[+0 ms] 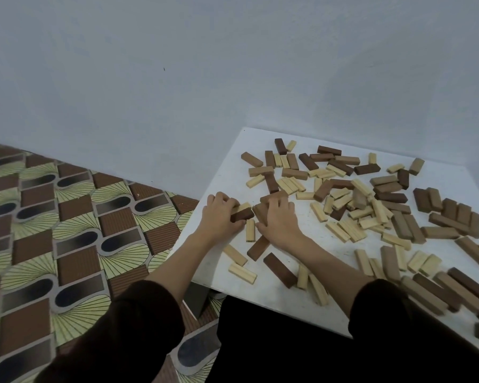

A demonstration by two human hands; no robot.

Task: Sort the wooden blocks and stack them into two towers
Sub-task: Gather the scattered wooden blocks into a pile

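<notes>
Several wooden blocks, some dark brown and some pale, lie scattered flat over a white table. My left hand is at the table's left side, its fingers closed around a dark brown block with a pale block lying against it. Just to the right, my right hand rests palm down with its fingers curled over brown blocks. A pale block lies between the two hands. No stack stands anywhere; the densest heap lies right of my hands.
The table stands in a corner of pale blue walls. Its left edge drops to a patterned floor of brown and yellow-green tiles. Long brown blocks crowd the table's near right edge. My dark sleeves and lap fill the bottom.
</notes>
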